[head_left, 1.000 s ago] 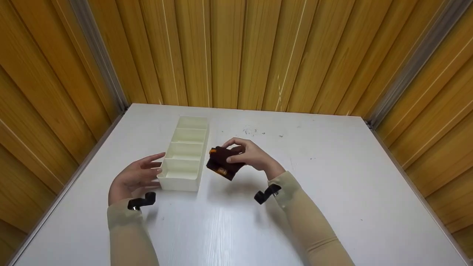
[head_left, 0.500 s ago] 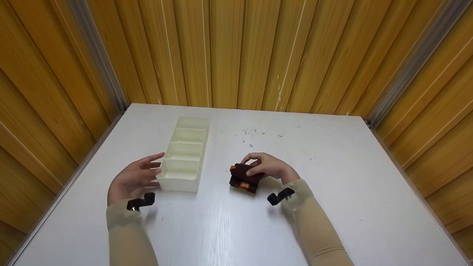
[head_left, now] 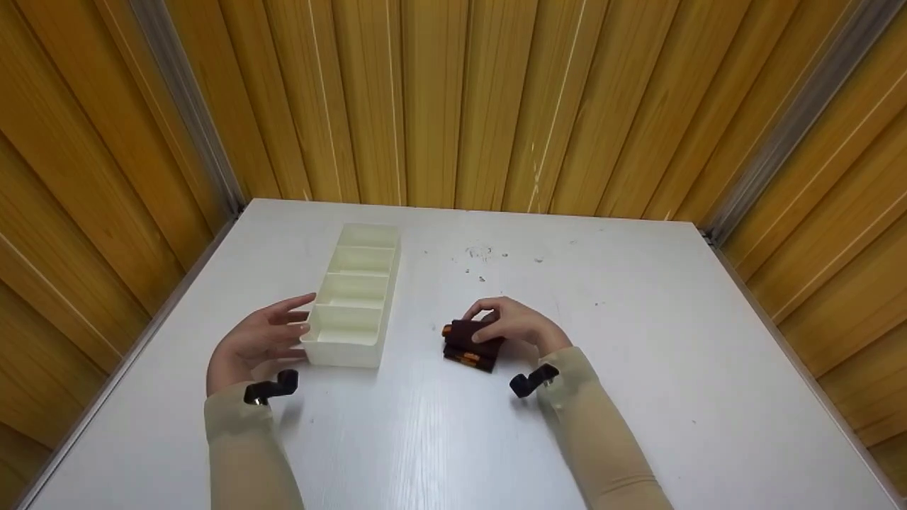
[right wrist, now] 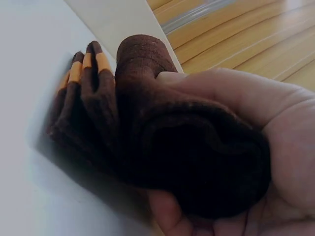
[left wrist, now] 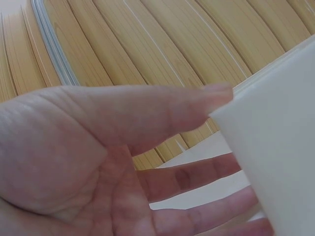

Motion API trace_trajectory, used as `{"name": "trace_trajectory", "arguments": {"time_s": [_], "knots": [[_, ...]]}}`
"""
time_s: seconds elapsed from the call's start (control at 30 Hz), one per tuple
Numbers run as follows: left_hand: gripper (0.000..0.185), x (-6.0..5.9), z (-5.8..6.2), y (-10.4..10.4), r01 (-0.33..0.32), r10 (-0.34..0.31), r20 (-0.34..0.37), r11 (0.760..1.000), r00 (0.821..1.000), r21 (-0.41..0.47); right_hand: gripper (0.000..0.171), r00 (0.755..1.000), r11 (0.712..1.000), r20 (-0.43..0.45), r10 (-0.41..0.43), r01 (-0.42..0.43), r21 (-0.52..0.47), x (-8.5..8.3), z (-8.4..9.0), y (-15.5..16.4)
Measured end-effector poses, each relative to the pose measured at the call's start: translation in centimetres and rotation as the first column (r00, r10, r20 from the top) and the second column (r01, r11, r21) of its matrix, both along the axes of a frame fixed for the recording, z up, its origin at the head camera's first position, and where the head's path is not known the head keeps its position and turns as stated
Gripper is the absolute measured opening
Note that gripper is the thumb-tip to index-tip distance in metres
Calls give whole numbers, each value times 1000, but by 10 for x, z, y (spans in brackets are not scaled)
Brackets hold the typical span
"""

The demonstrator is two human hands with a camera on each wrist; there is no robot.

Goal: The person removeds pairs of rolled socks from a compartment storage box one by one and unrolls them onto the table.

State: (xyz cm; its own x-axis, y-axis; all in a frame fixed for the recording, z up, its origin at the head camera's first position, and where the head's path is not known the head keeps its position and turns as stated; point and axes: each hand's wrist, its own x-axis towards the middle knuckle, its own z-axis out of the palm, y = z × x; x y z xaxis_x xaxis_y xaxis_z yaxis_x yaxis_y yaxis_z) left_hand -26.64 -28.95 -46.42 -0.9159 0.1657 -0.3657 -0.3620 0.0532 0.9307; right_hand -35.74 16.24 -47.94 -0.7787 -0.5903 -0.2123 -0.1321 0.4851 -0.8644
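Note:
Folded dark brown knit socks (head_left: 473, 343) with orange markings lie low over the white table, right of the divided box. My right hand (head_left: 521, 326) pinches them between thumb and fingers. In the right wrist view, the socks (right wrist: 142, 98) show a rolled, hollow part in the palm, with several folded layers and orange bands toward the table. My left hand (head_left: 258, 340) is at the near left corner of a cream box (head_left: 344, 354), fingers nearly straight. In the left wrist view, the thumb tip of that hand (left wrist: 123, 142) is right at the corner of the box (left wrist: 280, 132).
The box is long, with several compartments in a row running away from me. Small dark marks (head_left: 479, 252) dot the white table (head_left: 638, 319) toward the back. Wood-patterned walls (head_left: 439, 106) enclose the table at the back and both sides.
My right hand has moved right and down with the socks, away from the box, and in the last half second has shifted only slightly. My left hand and the box stay in place.

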Motion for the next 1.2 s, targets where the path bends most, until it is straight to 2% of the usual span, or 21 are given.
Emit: {"name": "trace_trajectory", "arguments": {"time_s": [0.1,0.2,0.3,0.37,0.43,0.5,0.57,0.63,0.7,0.77,0.83,0.87,0.9,0.97,1.03,1.07,1.13,1.2], "knots": [[74,0,0,-2,36,-38,-42,998,998,-52,40,998,999,-54,15,-12,51,2,2,-1],[74,-1,3,0,31,-34,-34,996,999,-81,39,993,995,-114,39,-28,92,3,2,-2],[75,-3,9,3,19,-26,-36,982,999,-188,37,988,996,-154,26,-12,90,3,-1,-1],[76,-4,18,7,14,-28,-47,958,998,-285,33,983,998,-182,9,2,60,3,-2,0],[75,-5,28,10,-18,-23,-100,918,995,-396,29,980,999,-198,-11,17,27,3,-4,1],[71,-5,40,17,-113,28,-187,881,982,-459,27,979,1000,-201,-24,25,2,3,-4,2],[63,-5,53,29,-236,91,-310,850,946,-471,26,982,999,-186,-32,31,-6,4,-4,2],[52,-5,63,47,-344,126,-452,830,883,-440,26,984,999,-172,-39,40,2,4,-4,1],[42,-4,69,70,-376,105,-573,846,813,-378,26,985,999,-166,-40,42,10,4,-4,1],[34,-4,71,98,-332,17,-659,874,752,-356,24,983,999,-177,-38,42,19,4,-5,1],[27,-3,67,129,-226,-122,-696,894,707,-386,23,981,999,-190,-37,41,17,4,-5,2],[25,-3,63,145,-157,-202,-694,895,691,-417,23,981,999,-193,-36,39,12,4,-5,3],[23,-3,58,161,-87,-289,-680,883,673,-462,23,979,999,-199,-35,38,9,4,-5,3],[20,-2,45,188,49,-462,-615,822,639,-567,23,979,999,-201,-34,35,4,4,-6,4],[19,-1,31,210,130,-604,-523,720,601,-682,24,978,1000,-205,-28,29,4,4,-7,4],[18,0,25,218,146,-658,-480,663,579,-734,24,978,1000,-206,-25,27,7,4,-7,4],[18,3,13,229,128,-730,-413,559,545,-819,23,977,1000,-211,-18,23,18,4,-7,3],[20,6,5,235,71,-766,-380,481,518,-874,23,976,999,-218,-16,22,26,4,-6,3]]}}
